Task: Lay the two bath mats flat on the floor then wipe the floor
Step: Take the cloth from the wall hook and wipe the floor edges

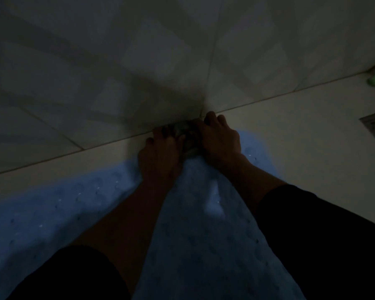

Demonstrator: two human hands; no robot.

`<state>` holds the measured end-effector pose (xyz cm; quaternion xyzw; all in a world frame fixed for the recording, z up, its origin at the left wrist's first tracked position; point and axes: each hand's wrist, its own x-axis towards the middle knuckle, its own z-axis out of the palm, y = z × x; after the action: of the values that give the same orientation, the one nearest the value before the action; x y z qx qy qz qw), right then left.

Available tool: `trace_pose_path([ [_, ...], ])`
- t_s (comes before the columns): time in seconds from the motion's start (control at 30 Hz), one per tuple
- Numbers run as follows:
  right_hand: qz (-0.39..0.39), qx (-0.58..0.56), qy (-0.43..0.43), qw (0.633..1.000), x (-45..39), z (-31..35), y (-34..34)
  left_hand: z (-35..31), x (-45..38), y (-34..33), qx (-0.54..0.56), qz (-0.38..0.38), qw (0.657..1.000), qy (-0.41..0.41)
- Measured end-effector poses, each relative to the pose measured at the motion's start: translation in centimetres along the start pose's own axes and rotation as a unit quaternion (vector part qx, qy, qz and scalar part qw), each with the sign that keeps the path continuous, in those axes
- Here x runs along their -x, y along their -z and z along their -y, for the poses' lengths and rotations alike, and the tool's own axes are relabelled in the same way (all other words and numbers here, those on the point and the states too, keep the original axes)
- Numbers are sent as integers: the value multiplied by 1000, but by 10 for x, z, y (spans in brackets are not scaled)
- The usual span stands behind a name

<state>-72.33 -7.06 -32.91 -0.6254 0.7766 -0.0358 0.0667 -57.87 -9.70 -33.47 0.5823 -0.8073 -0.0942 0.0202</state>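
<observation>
Bath mat [78, 204], blue, lies flat under both forearms, long axis roughly along the wall [95, 61], while left hand [158, 154] and right hand [220, 139] together press a dark cloth [185, 135] just beyond its far edge, at the floor-wall seam.

The picture is very dim and grainy. A dark shadow falls on the wall [152, 92] above the hands. The blue mat [52, 204] catches small glints. Edges look soft and slightly bent.
</observation>
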Motion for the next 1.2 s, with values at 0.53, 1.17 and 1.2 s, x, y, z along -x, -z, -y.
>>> trace_pose_path([
  [0.53, -34, -35, -42, 998, 0, -115, 9, -111, -28, -18, -35, -4, 998, -59],
  [1.17, -89, -18, -100, 991, -9, -256, 8, -248, -59, -47, -48, 10, 991, -125],
  [1.2, -87, -21, -106, 990, -9, -261, 8, -254, -61, -48, -49, 18, 991, -122],
])
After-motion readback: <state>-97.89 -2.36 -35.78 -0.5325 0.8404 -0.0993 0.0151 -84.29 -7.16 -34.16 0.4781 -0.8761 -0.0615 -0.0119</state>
